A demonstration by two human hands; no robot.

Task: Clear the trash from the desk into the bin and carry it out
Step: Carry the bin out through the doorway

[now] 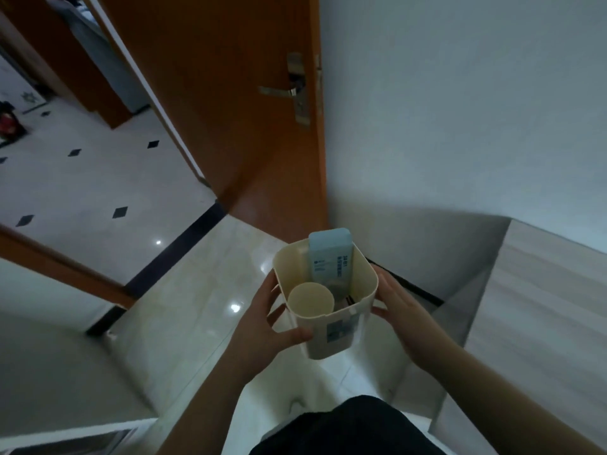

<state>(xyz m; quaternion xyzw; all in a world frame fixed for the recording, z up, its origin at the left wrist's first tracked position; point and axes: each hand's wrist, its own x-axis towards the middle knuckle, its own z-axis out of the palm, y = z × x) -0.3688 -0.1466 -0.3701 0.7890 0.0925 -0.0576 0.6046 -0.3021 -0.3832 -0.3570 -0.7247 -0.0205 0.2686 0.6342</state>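
A small cream plastic bin point(331, 336) hangs in the air in front of me, above the floor. My left hand point(262, 326) presses its left side with the thumb on the front wall. Against the bin's right side lies my right hand point(399, 310), fingers spread. Inside the bin a pale blue box point(330, 257) stands upright at the back and sticks out above the rim. A cream paper cup point(310, 298) sits at the front left, mouth up. Some darker scraps lie beside it, too dim to tell apart.
An orange-brown wooden door point(230, 93) with a metal lever handle point(279, 91) stands open ahead. The doorway opens left onto white tiles with black diamonds point(120, 211), past a dark threshold strip point(184, 244). A pale wood cabinet point(542, 307) stands at the right. A white wall rises ahead right.
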